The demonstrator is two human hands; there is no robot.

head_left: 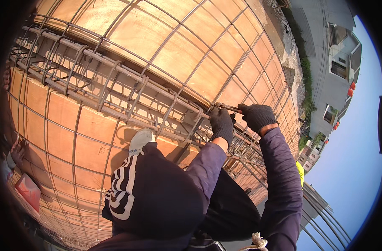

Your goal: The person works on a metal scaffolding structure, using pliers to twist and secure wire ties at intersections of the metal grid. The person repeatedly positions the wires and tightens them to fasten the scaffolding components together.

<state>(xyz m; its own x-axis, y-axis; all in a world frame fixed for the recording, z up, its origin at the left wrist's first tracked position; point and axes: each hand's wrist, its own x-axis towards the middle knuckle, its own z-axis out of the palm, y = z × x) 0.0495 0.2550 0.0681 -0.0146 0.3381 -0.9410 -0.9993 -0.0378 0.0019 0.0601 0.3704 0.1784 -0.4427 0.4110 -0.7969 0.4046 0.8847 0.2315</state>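
Both my hands wear black gloves. My right hand (pixel 258 117) is closed around the handles of a pair of pincers (pixel 230 108), whose jaws point left at a bar crossing beside the beam cage. Just below the jaws, my left hand (pixel 221 124) has its fingers closed at the same crossing; what they hold is hidden. The rebar beam cage (pixel 115 83), thick long bars with bent stirrups, runs diagonally under my left hand. A rebar mesh (pixel 177 25) of thin crossing bars lies over the plywood deck (pixel 136 35) beyond it.
My shoe (pixel 141 140) rests on the plywood beside the cage. Hands of other people (pixel 18 152) show at the left edge, above a red container (pixel 28 190). Upright bars (pixel 325 209) stand at the lower right, near someone's yellow garment (pixel 300 172). Houses (pixel 341 62) rise beyond the deck's edge.
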